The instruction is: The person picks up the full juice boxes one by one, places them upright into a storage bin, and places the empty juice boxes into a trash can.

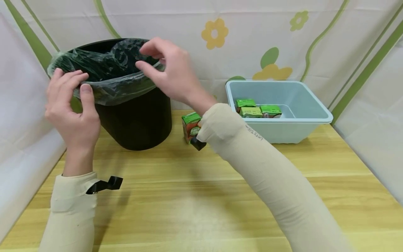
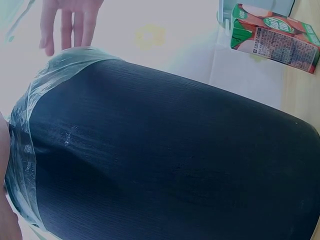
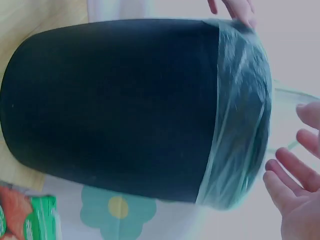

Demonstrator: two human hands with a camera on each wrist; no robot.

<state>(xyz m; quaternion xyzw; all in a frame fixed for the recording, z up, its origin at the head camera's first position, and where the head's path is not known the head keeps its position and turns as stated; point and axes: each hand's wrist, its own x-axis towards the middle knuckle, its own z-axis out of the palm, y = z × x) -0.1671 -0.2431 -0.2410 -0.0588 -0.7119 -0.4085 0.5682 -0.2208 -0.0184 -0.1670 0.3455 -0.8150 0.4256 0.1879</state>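
Note:
A black trash bin [image 1: 135,122] stands upright at the left, lined with a thin translucent bag [image 1: 116,91] whose edge is folded down over the rim. My left hand [image 1: 70,101] rests at the near-left rim, fingers extended against the bag's edge. My right hand [image 1: 173,66] is raised at the bin's right rim, thumb and fingers spread apart and nothing held. From the right wrist view, the right hand [image 3: 297,185] shows beside the bagged rim with loosely bent fingers. The bag [image 3: 240,115] forms an even band round the bin's top.
A red and green juice box [image 1: 190,127] stands right of the bin, partly behind the right sleeve. Further right, a light blue plastic basket [image 1: 280,131] holds several green-topped boxes [image 1: 251,112]. The wooden table [image 1: 176,210] meets a flower-print white curtain [image 1: 176,21] behind.

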